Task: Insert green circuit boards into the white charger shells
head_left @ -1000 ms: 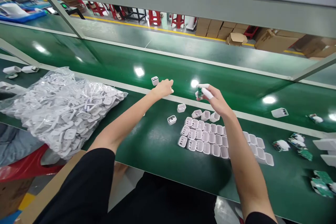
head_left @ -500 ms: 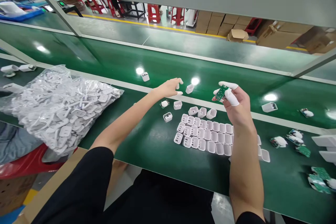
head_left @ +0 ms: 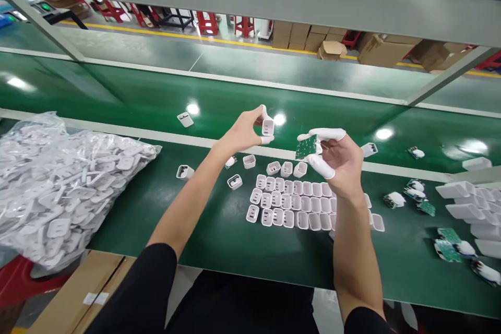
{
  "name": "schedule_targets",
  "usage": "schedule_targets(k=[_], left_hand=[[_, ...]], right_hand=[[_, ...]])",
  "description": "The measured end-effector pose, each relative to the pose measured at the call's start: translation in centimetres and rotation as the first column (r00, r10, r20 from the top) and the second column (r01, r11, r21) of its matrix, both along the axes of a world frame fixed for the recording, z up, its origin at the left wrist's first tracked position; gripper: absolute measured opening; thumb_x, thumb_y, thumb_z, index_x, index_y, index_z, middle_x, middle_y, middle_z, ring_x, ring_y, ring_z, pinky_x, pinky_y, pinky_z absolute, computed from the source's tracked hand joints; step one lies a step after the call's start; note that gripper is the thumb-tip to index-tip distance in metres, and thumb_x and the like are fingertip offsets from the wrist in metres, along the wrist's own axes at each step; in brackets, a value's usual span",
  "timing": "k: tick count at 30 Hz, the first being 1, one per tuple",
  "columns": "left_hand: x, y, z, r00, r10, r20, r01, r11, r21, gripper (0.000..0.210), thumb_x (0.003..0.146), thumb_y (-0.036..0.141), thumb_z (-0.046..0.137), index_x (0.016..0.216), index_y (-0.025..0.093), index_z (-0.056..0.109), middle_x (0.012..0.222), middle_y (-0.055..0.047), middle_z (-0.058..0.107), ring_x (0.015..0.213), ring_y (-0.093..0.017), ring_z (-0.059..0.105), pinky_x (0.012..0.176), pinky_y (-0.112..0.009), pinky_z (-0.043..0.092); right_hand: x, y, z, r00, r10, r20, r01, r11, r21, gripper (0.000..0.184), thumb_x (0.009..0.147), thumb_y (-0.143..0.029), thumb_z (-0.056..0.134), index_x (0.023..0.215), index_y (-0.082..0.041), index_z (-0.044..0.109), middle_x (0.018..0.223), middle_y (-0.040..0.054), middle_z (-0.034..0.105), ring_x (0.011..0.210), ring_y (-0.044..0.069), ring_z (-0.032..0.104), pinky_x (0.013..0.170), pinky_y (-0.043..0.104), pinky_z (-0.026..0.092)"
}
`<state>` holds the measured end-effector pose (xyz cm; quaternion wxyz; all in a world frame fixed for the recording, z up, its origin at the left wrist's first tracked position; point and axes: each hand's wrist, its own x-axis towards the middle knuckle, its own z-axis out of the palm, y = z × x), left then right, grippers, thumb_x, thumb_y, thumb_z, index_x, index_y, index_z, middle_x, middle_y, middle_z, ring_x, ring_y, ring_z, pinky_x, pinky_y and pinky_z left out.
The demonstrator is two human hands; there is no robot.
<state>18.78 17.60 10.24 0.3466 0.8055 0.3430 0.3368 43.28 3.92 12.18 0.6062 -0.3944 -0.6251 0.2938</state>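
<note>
My left hand [head_left: 250, 128] pinches a white plastic charger housing [head_left: 267, 127] between thumb and fingers, its open end facing me. White finger cots cover the fingertips of both hands. To the right, my right hand [head_left: 336, 154] grips a green circuit board [head_left: 307, 147] by its edges, with its soldered face showing. Housing and board are apart, both held above the bench. Below them stand rows of open white housings [head_left: 296, 203], partly hidden by my right forearm. A housing with parts inside [head_left: 235, 182] lies nearer my left forearm.
A clear bag of white plastic covers [head_left: 70, 182] fills the left of the green bench [head_left: 203, 240]. Loose circuit boards [head_left: 448, 244] and stacked white housings [head_left: 469, 203] lie at the right. A metal frame bar [head_left: 250, 5] crosses overhead.
My left hand has taken hold of a housing that stood on the bench. My right hand has turned the circuit board flatter. The view has shifted to the right.
</note>
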Motion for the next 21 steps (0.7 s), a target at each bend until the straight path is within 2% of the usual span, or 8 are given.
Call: schedule_targets(k=[3,6,8,11,16,21], left_hand=[[-0.5,-5.0,1.7,0.983,-0.095,0.159,0.081,0.992,0.094,0.034,0.085,0.024,0.093,0.108,0.023,0.068,0.111,-0.004,0.080,0.099,-0.020,0.076,0.093,-0.037,0.064],[-0.7,-7.4,2.2,0.968,-0.168,0.189,0.115,0.958,0.262,0.041,0.087,0.026,0.095,0.122,0.025,0.072,0.103,-0.001,0.078,0.088,-0.017,0.072,0.081,-0.033,0.062],[-0.8,-7.6,2.4,0.950,-0.228,0.215,0.137,0.919,0.370,0.047,0.090,0.024,0.093,0.132,0.026,0.072,0.102,-0.001,0.078,0.084,-0.016,0.070,0.076,-0.032,0.060],[-1.0,-7.2,2.6,0.926,-0.282,0.252,0.143,0.878,0.457,0.052,0.093,0.022,0.091,0.141,0.028,0.070,0.106,-0.003,0.079,0.084,-0.016,0.071,0.074,-0.031,0.060],[-1.0,-7.1,2.8,0.928,-0.279,0.246,0.108,0.836,0.538,0.056,0.096,0.019,0.086,0.148,0.031,0.068,0.104,-0.003,0.079,0.085,-0.018,0.073,0.071,-0.032,0.061],[-1.0,-7.5,2.8,0.940,-0.258,0.223,0.093,0.824,0.559,0.057,0.098,0.026,0.086,0.151,0.032,0.067,0.113,-0.005,0.079,0.092,-0.019,0.077,0.073,-0.031,0.064]], right_hand=[[-0.7,-0.8,0.7,0.999,0.041,0.014,-0.042,0.993,0.114,0.048,0.085,-0.035,0.097,0.130,-0.035,0.079,0.124,0.0071,0.083,0.120,0.032,0.082,0.095,0.050,0.073],[-1.1,-1.7,1.3,0.999,0.022,0.025,-0.028,0.973,0.227,0.053,0.084,-0.037,0.098,0.134,-0.038,0.080,0.124,0.0075,0.083,0.121,0.033,0.080,0.091,0.052,0.074],[-1.3,-2.2,1.5,0.999,-0.010,0.036,0.000,0.962,0.273,0.052,0.086,-0.039,0.095,0.136,-0.039,0.080,0.119,0.0077,0.084,0.112,0.033,0.082,0.086,0.053,0.075],[-1.7,-2.6,1.6,0.997,-0.032,0.073,0.007,0.947,0.320,0.053,0.085,-0.038,0.094,0.137,-0.040,0.081,0.116,0.0072,0.085,0.104,0.033,0.083,0.084,0.055,0.075],[-2.1,-2.2,1.2,0.991,-0.027,0.129,-0.020,0.935,0.354,0.063,0.085,-0.033,0.094,0.145,-0.044,0.077,0.123,0.0050,0.086,0.118,0.037,0.082,0.103,0.066,0.072],[-2.3,-2.2,0.9,0.991,-0.008,0.136,-0.038,0.943,0.332,0.066,0.085,-0.029,0.093,0.147,-0.044,0.076,0.130,0.0047,0.085,0.121,0.036,0.082,0.102,0.064,0.074]])
